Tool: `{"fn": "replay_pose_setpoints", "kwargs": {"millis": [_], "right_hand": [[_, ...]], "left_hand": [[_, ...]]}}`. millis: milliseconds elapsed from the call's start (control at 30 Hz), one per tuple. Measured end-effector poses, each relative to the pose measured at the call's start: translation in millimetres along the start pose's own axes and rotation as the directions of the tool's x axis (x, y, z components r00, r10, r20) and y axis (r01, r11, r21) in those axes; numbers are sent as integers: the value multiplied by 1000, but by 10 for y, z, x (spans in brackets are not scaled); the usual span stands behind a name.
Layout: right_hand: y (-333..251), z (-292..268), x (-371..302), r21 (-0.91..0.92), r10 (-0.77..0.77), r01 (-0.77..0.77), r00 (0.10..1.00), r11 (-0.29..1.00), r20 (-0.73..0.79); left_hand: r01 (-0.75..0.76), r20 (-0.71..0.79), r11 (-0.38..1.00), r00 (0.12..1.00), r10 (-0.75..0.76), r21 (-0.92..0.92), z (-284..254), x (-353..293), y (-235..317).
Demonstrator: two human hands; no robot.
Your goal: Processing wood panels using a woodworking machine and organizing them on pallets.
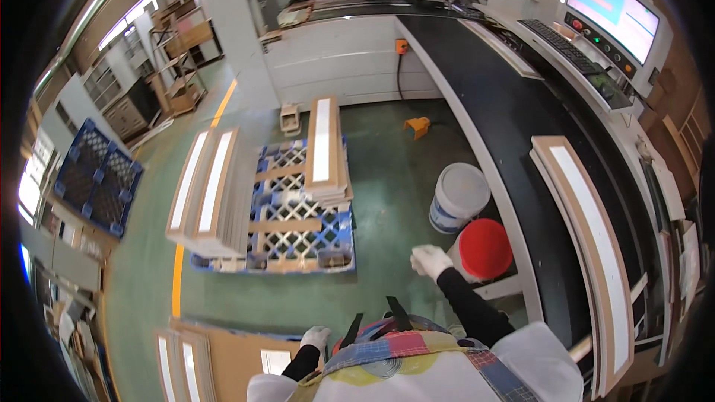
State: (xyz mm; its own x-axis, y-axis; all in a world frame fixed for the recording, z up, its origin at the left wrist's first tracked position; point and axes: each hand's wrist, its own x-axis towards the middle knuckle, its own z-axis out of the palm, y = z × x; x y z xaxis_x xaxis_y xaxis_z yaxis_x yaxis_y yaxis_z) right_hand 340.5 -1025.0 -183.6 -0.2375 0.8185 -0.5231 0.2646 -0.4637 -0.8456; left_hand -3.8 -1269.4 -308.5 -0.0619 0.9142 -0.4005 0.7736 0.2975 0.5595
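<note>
Right hand point(432, 261) kinda hanging just left of a red-lidded bucket point(485, 249), blue pallet point(343, 234) out past the left hand point(316, 337).

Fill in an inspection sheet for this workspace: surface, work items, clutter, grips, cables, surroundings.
Surface: long black machine bed, pale-framed.
Job's things: stacked long brown panels with white centre strips on the bed; similar stacks on a blue plastic lattice pallet.
Clutter: round white plastic bucket and round red-lidded bucket beside the bed.
Grips: white-gloved right grip near the red lid; white-gloved left grip low at centre; nothing visibly held.
Cables: black cable below an orange box.
Surroundings: green floor, yellow line, lit monitor.
</note>
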Motion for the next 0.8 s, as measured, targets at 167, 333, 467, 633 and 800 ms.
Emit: {"fn": "replay_pose_setpoints", "kwargs": {"millis": [167, 333, 467, 633, 800], "right_hand": [[-1831, -136, 1439, -163, -373, 348, 913, 923, -166], [-3355, -766, 2896, -247, -593, 540, 708, 805, -383], [-4052, -1788, 3639, -484, -593, 346, 533, 803, -603], [-4470, -3323, 4077, -594, -555, 16, 376, 804, -742], [-4481, -4739, 4570, -556, -502, -313, 240, 770, -831]], "left_hand": [[406, 51, 760, 895, -444, -507, -698, 1094, 205], [-120, 82, 907, 992, 94, 405, -1025, 2697, 10], [134, 83, 976, 985, -150, 173, -1668, 4259, 460], [236, 179, 948, 963, -200, -213, -2487, 5820, 1568], [-182, 59, 982, 981, 186, -57, -3274, 6742, 3186]]}}
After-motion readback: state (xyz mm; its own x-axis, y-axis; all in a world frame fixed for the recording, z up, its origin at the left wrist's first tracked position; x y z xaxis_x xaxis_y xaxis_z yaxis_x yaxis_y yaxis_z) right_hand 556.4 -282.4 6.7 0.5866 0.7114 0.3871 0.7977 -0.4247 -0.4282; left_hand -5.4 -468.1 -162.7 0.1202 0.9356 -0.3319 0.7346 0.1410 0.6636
